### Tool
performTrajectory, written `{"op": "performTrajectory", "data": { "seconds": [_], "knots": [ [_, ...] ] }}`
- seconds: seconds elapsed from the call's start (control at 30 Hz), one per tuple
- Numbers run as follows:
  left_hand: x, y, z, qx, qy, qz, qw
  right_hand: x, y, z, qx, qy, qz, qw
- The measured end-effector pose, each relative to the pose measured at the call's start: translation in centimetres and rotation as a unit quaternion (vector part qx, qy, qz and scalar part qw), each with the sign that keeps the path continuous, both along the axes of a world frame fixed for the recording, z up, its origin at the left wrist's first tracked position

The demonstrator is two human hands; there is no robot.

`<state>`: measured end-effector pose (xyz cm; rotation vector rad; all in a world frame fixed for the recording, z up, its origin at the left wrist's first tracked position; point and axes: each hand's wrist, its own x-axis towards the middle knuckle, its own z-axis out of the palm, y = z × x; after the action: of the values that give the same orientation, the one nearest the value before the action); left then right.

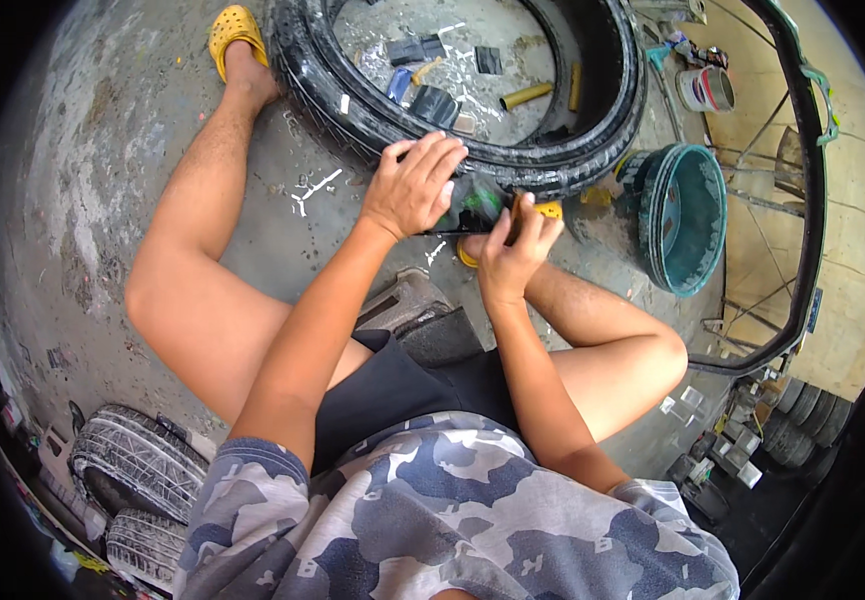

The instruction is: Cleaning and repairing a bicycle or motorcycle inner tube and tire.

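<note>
A black motorcycle tire (598,150) lies on its side on the floor in front of me. My left hand (411,188) is closed over its near wall, fingers on the upper edge and thumb lower down. Between my hands, against the tire's near side, shows a dark, shiny patch with green on it (480,205); what it is I cannot make out. My right hand (518,255) is just right of that patch, its fingers pinched together at a small brownish thing, mostly hidden by them. A yellow clog (552,210) on my right foot shows behind this hand.
Inside the tire's ring lie black rubber pieces (489,60) and a yellow-brown roll (527,96). To the right stand a green bucket (705,220), a small white tub (698,90) and a black-rimmed frame (815,200). Other tires (143,460) lie at the lower left.
</note>
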<state>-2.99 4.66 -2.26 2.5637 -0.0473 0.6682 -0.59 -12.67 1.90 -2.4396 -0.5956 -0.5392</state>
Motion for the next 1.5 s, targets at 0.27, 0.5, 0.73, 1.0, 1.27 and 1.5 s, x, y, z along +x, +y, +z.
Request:
{"op": "performTrajectory", "data": {
  "seconds": [0.27, 0.5, 0.73, 1.0, 1.27, 1.5],
  "knots": [
    [-1.0, -1.0, 0.3, -0.051, 0.018, 0.051, 0.997, 0.5, -3.3, -1.9, 0.144, 0.144, -0.13, 0.97],
    [-1.5, -4.1, 0.9, 0.001, 0.1, 0.081, 0.992, 2.0, -4.7, -2.1, 0.254, 0.267, -0.206, 0.906],
    [0.2, -4.3, 4.4, 0.011, 0.147, 0.088, 0.985, 3.8, -7.4, -1.9, 0.328, 0.291, -0.126, 0.89],
    [8.6, 2.1, 11.1, 0.051, 0.269, 0.024, 0.962, 5.2, -6.5, 3.6, 0.267, 0.264, 0.046, 0.926],
    [9.5, 2.1, 7.8, -0.014, 0.337, 0.097, 0.936, 5.1, -6.6, 2.9, 0.071, 0.126, 0.195, 0.97],
    [10.4, 2.1, 9.0, -0.032, 0.352, 0.109, 0.929, 10.6, 0.5, 4.0, 0.031, 0.049, 0.219, 0.974]
  ]
}}
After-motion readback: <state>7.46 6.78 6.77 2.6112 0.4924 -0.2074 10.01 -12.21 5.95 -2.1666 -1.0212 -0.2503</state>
